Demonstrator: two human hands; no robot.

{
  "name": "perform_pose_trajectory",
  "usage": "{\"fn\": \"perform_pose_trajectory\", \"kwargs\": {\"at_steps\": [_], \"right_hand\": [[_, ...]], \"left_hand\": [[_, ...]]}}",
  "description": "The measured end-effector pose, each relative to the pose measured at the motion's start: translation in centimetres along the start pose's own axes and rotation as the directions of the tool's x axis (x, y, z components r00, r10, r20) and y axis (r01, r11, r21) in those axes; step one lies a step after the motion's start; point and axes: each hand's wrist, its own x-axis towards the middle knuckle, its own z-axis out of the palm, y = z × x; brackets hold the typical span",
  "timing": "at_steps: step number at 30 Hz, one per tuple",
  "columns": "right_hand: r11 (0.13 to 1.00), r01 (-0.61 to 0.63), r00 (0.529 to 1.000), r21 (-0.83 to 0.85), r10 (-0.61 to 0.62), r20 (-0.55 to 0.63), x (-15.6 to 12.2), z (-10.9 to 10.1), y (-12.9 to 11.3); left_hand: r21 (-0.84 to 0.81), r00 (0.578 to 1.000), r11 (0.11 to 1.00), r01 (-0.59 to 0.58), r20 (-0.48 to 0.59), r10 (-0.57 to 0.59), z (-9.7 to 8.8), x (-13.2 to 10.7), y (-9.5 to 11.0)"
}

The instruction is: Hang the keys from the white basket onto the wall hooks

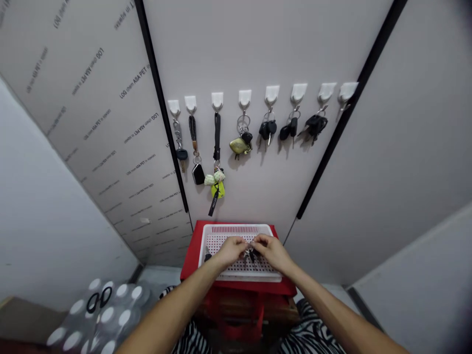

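Note:
Both hands meet over a white perforated plastic basket (pixel 239 228). Between them hangs a bunch of keys (pixel 251 254), dark and silvery, small in view. My left hand (pixel 233 250) pinches it from the left, with fingertips closed near its ring. From the right, my right hand (pixel 271 250) grips the same bunch between thumb and fingers. Exactly how each finger sits on the ring is too small to make out. Another dark key (pixel 207 254) lies inside the basket at its left end, partly behind my left wrist.
The basket stands on a red surface (pixel 190 260). Above it, white hooks (pixel 245 97) line the cabinet door, most bearing keys, such as a set with a yellow-green fob (pixel 218 190). The rightmost hook (pixel 347 91) overlaps a black strip. Scissors (pixel 99 300) lie on wrapped bottles at lower left.

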Motion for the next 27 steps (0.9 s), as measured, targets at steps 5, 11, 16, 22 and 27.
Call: {"fn": "perform_pose_trajectory", "kwargs": {"at_steps": [5, 11, 16, 22, 27], "right_hand": [[1.0, -0.01, 1.0, 0.013, 0.01, -0.006, 0.2, -0.6, -0.4], [0.997, 0.049, 0.998, 0.063, -0.047, -0.036, 0.6, -2.4, -1.5], [0.985, 0.049, 0.997, 0.164, -0.04, -0.06, 0.3, -3.5, -2.2], [0.924, 0.142, 0.962, 0.354, -0.046, -0.268, 0.9, -8.1, -6.0], [0.827, 0.357, 0.82, 0.435, -0.054, -0.57, 2.4, -15.2, -11.6]], "left_hand": [[-0.036, 0.995, 0.997, -0.069, -0.073, 0.066, -0.7, 0.3, 0.7], [0.196, 0.961, 0.956, -0.217, -0.13, 0.244, -0.5, 0.5, 3.1], [0.335, 0.941, 0.889, -0.311, -0.023, 0.338, 0.1, 0.5, 6.2], [0.367, 0.893, 0.84, -0.399, -0.05, 0.446, 1.8, 1.5, 12.3], [0.47, 0.718, 0.645, -0.602, -0.034, 0.695, 4.5, 1.2, 19.9]]}}
